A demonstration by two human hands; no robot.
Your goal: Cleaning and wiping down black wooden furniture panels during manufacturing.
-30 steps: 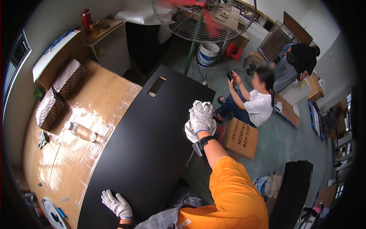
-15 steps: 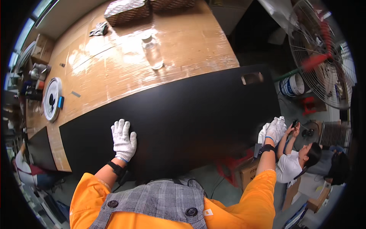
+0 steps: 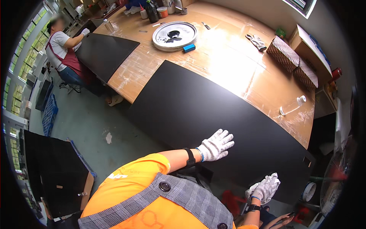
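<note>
A long black panel [image 3: 213, 110] lies along the near side of the table. My left hand [image 3: 217, 145], in a white knit glove, rests flat on it near the front edge, fingers spread. Farther right, my gloved right hand [image 3: 264, 189] is closed on a crumpled white cloth [image 3: 275, 178] and presses it to the panel near its right end. A small rectangular cutout [image 3: 306, 162] shows near the panel's far right corner.
On the wrapped table [image 3: 225, 72] are a round white lid with black paint [image 3: 174, 36], a blue block [image 3: 189, 48], a clear bottle [image 3: 292, 105] and a loose glove [image 3: 256, 42]. A co-worker [image 3: 63, 49] handles another black panel [image 3: 106, 55] at far left.
My view has turned left, bringing the co-worker and the paint lid into fuller sight. The cloth in my right hand has shifted inward from the panel's right edge. My left hand stays flat.
</note>
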